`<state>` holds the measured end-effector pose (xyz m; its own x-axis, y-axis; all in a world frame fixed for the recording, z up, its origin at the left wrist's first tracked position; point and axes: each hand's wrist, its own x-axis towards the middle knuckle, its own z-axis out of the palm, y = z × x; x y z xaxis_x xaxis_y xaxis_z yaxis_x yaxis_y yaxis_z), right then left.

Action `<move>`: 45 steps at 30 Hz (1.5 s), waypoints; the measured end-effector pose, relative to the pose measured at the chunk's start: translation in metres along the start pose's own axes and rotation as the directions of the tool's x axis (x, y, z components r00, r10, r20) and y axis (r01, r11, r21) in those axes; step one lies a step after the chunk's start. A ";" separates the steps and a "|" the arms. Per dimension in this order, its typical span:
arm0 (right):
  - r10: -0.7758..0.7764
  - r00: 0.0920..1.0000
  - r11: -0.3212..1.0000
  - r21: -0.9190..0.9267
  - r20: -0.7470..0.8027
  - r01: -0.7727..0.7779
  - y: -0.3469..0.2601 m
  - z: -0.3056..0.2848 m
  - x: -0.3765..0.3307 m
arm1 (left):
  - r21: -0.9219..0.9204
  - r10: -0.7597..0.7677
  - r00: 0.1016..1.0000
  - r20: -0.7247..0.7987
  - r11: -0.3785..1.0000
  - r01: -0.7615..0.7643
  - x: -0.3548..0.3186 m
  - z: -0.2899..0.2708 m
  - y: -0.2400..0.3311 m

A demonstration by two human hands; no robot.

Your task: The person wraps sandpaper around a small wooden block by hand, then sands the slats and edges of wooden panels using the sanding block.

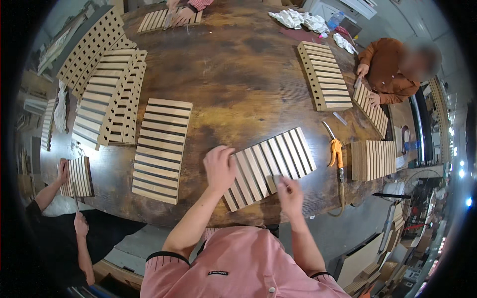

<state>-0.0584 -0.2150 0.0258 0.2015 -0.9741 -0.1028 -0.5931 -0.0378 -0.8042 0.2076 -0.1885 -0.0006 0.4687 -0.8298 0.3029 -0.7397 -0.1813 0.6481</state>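
Note:
A slatted wooden panel (268,161), pale strips with dark grooves between them, lies slanted on the table in front of me. My left hand (219,169) is bent over its left end, fingers curled against the edge and top. At the panel's near long edge is my right hand (289,196), its fingers pinched together. A small greyish piece shows at those fingertips, too blurred to name. An orange air blow gun (336,151) with a hose lies to the right of the panel.
Another slatted panel (161,149) lies to my left, beside stacked panels (107,94). More stand at right, one upright panel block (373,160) and one panel (325,77). Co-workers handle panels at far left, far side and right. White crumpled cloths (298,20) lie at the back.

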 end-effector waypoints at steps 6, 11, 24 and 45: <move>-0.227 0.905 0.965 -0.209 -0.359 0.159 0.045 -0.050 0.140 | -0.405 -0.538 0.815 0.216 0.710 0.576 -0.071 -0.011 -0.034; 0.006 0.998 0.997 -0.081 -0.062 -0.011 0.033 -0.051 0.144 | -0.405 -0.549 0.783 0.292 0.670 0.622 -0.056 -0.020 -0.008; 0.224 0.924 0.605 0.787 -0.311 0.118 0.029 -0.070 0.051 | -0.587 -0.286 0.958 0.015 0.773 0.239 0.003 -0.070 0.021; 0.296 0.909 0.554 0.828 -0.295 0.088 0.039 -0.059 0.028 | -0.693 -0.267 0.963 0.034 0.688 0.215 -0.023 -0.061 0.011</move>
<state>-0.1221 -0.2575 0.0260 -0.2223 -0.9620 -0.1588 0.3343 0.0778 -0.9393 0.2184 -0.1391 0.0426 0.6325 -0.7686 0.0953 -0.0739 0.0626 0.9953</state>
